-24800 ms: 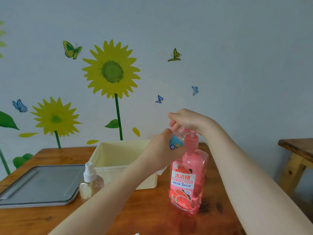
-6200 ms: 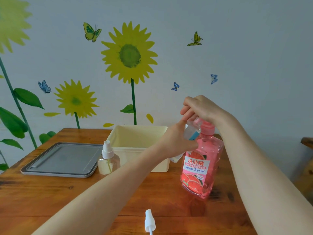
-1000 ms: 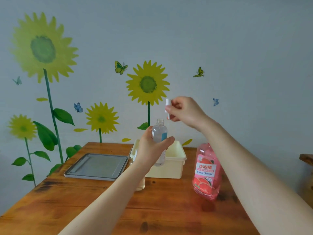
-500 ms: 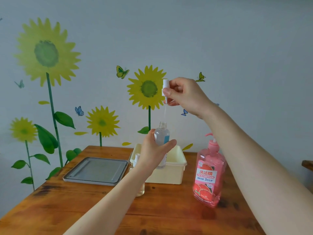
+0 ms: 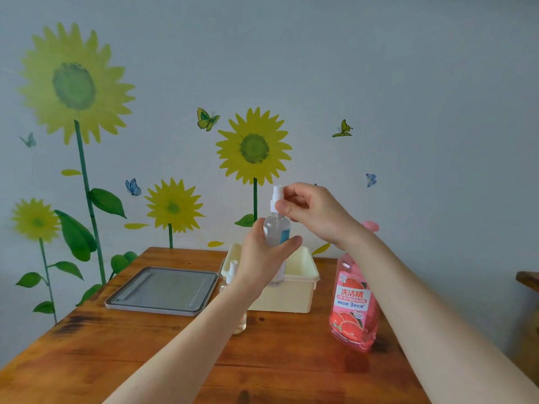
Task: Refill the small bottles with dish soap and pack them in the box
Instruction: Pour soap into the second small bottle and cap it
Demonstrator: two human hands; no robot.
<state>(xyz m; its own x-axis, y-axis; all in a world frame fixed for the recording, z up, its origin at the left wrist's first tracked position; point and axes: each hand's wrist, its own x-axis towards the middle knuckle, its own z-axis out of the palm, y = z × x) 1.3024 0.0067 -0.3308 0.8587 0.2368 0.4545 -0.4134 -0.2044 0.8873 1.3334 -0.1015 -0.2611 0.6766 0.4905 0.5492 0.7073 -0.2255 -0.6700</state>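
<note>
The left hand holds a small bottle upright in the air, in front of the near rim of the cream box, with fingers and thumb curled round its body. The bottle is clear plastic with rounded shoulders and a blue-and-white label on one side. What it holds looks colourless, and its level cannot be read.

A white spray cap sits on its neck, and the right hand pinches this cap from the side with thumb and fingertips. Whether the cap is screwed tight cannot be told.

A second small bottle with a white sprayer stands on the table just left of the box, partly hidden by the left forearm, with yellowish liquid showing at its base. The pink dish soap bottle stands to the right of the box, its pump head peeking out behind the right wrist. A grey tray lies flat to the left.
</note>
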